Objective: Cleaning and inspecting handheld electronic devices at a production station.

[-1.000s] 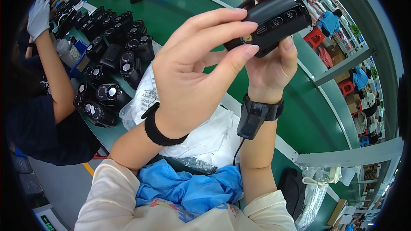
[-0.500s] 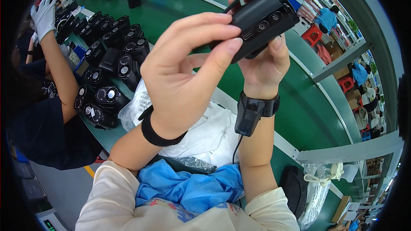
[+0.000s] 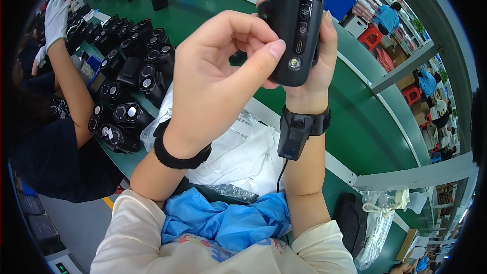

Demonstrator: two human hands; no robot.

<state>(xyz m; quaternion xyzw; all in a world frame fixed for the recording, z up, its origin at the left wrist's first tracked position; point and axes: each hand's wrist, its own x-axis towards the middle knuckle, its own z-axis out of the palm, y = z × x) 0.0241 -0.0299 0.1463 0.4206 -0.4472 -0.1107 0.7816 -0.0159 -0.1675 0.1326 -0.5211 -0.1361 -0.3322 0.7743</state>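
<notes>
Device (image 3: 292,33), black, rounded, 1 clear lens (image 3: 294,63) low down; right grip (image 3: 315,81) clasps it; left grip (image 3: 215,66): cannot tell.

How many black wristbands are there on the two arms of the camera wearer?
2: a plain wristband below the left hand, and a wristband carrying a black box below the right hand. None seems hidden.

I now see the black device (image 3: 289,30) swung from a slant to nearly upright, its round light (image 3: 294,64) back in my view. The left hand (image 3: 218,71) has curled its outstretched fingers in toward the thumb.
</notes>
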